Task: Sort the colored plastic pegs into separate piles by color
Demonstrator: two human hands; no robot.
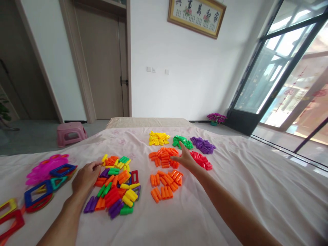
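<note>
My left hand (85, 177) is at the left edge of a mixed pile of coloured blocks (112, 196), its fingers closed near a yellow piece; what they hold, if anything, is hidden. Over the right end of an orange pile (164, 156) my right hand (185, 157) reaches with fingers apart and nothing visible in it. Beyond it lie green blocks (182, 141), with yellow blocks (159, 138) to the left and purple blocks (203, 145) to the right. Red blocks (202, 160) sit partly behind my right hand. A second orange group (166, 184) is nearer to me.
Magnetic frames, one blue (38, 192) and one red (11, 223), lie at the left beside magenta pieces (47, 167). A wrinkled pale cloth (230, 191) covers the surface. A pink stool (71, 133) stands on the floor beyond, at the left.
</note>
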